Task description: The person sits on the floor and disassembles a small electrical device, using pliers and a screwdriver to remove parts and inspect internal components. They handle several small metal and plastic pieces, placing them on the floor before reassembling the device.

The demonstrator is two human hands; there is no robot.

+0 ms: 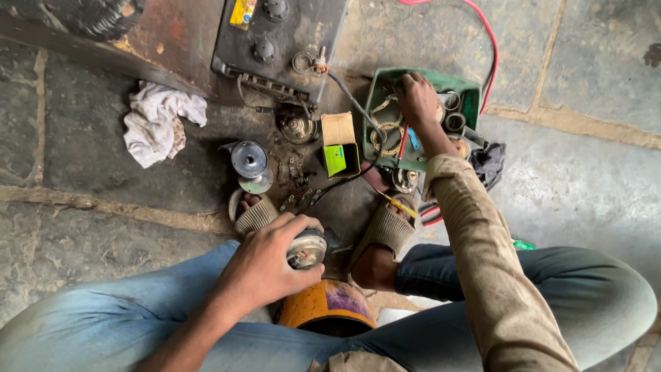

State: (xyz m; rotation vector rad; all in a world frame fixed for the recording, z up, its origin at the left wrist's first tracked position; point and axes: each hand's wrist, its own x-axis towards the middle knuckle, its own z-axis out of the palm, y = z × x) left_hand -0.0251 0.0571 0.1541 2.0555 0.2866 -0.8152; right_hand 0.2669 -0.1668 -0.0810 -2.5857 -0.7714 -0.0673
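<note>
**Left hand on a round metal part, right hand in the green tray**

The left hand (265, 265) sits low in the view, at about 7 o'clock from centre, its fingers wrapped and clamped around a round metal part (306, 249) with a shiny rim. The part is held just above an orange drum (329, 308) between the knees.

The right hand (417, 100) reaches up to about 1 o'clock, into a green plastic tray (470, 103) that holds rings and round parts. Its fingers are curled down among them; whether they grip anything cannot be told.

At 9 o'clock from the tray lies a small open cardboard box (339, 143) with a green side. At 12 o'clock stands a black battery (279, 38), a cable running from its terminal toward the tray. A silver pulley-like part (249, 162) lies at 10 o'clock from the left hand, and a crumpled white rag (160, 120) lies far out at 10 o'clock on the stone floor (585, 172).
</note>
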